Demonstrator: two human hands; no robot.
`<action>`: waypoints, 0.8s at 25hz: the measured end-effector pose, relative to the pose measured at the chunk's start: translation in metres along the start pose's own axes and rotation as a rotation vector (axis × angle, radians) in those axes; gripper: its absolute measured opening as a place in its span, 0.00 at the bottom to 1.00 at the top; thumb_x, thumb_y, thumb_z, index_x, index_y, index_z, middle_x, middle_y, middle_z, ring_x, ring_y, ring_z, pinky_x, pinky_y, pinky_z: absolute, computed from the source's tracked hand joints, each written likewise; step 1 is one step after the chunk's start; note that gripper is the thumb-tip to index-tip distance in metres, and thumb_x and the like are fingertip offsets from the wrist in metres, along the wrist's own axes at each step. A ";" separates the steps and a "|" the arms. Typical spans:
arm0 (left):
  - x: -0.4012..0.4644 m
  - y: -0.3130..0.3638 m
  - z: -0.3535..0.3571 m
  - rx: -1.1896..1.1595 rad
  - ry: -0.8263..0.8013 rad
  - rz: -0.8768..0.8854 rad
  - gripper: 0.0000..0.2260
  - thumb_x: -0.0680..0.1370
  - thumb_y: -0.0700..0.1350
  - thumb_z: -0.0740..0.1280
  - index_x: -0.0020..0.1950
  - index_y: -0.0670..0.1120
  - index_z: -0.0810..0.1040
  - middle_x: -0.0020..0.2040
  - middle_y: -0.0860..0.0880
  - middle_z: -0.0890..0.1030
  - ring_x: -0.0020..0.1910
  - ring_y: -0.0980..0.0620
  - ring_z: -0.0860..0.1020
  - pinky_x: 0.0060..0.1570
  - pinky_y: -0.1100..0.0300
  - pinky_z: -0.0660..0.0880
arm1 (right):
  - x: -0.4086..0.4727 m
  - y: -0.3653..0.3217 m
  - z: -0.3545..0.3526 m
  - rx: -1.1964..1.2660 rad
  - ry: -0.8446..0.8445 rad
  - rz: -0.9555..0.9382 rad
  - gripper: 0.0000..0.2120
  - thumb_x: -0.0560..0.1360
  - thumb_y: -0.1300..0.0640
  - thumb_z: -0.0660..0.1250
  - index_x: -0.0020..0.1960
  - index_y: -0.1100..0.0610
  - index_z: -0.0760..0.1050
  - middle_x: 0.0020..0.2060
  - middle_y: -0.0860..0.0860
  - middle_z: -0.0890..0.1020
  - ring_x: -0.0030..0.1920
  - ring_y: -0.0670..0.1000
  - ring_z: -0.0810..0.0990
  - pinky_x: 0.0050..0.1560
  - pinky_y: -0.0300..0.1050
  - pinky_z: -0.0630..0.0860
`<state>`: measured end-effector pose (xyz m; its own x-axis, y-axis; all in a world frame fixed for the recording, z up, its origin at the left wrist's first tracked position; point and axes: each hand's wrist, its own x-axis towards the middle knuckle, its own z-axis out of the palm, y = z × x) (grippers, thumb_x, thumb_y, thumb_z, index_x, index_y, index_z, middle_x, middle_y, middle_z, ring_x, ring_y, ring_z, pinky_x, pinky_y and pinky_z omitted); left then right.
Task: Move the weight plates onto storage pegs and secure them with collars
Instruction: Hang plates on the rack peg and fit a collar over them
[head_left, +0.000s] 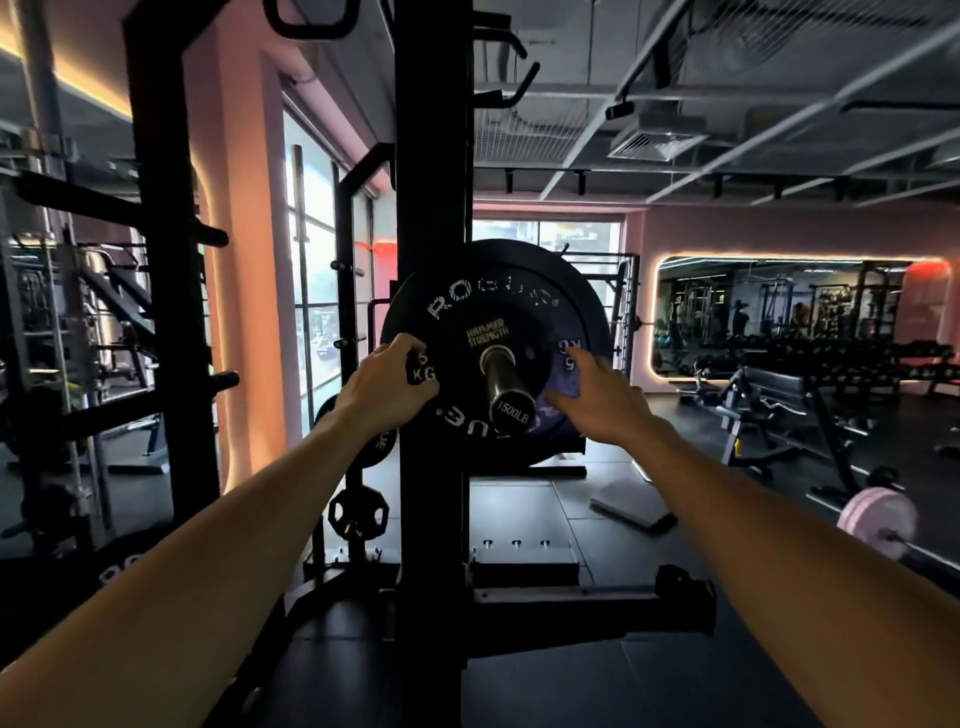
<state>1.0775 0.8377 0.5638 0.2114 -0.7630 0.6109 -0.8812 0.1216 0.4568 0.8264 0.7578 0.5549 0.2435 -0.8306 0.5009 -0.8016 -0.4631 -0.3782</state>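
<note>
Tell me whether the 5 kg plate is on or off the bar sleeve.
On. The bar sleeve pokes through the centre hole of the 5 kg plate; no collar shows.

Matt rubber plate (467, 332), glossy metal sleeve (500, 370)

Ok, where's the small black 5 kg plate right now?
The small black 5 kg plate sits centre frame on the steel sleeve, against a larger black plate, between both hands.

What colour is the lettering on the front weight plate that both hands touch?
White lettering on the black front weight plate, plus a small yellow logo; clearest in the head view.
</note>
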 end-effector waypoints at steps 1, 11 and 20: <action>0.014 -0.006 0.007 -0.001 0.003 -0.014 0.23 0.73 0.51 0.71 0.66 0.50 0.70 0.58 0.47 0.77 0.54 0.46 0.76 0.52 0.53 0.74 | 0.017 0.002 0.006 -0.004 0.012 0.006 0.35 0.74 0.42 0.65 0.76 0.49 0.55 0.73 0.55 0.64 0.71 0.61 0.65 0.68 0.59 0.64; 0.156 -0.049 0.110 0.010 -0.071 -0.204 0.27 0.72 0.50 0.70 0.67 0.46 0.65 0.59 0.40 0.78 0.56 0.39 0.78 0.57 0.45 0.75 | 0.189 0.031 0.074 -0.033 0.019 0.022 0.29 0.77 0.47 0.63 0.73 0.55 0.59 0.70 0.58 0.65 0.68 0.64 0.68 0.65 0.61 0.68; 0.197 -0.062 0.170 0.016 0.006 -0.200 0.23 0.75 0.43 0.63 0.66 0.44 0.57 0.56 0.36 0.76 0.55 0.33 0.76 0.54 0.43 0.73 | 0.238 0.035 0.103 -0.183 0.153 -0.147 0.20 0.77 0.61 0.62 0.66 0.58 0.60 0.64 0.61 0.69 0.57 0.67 0.75 0.49 0.55 0.71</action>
<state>1.1016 0.5721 0.5457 0.3856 -0.7669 0.5131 -0.8281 -0.0424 0.5589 0.9122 0.5122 0.5805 0.2903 -0.6962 0.6566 -0.8526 -0.4997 -0.1530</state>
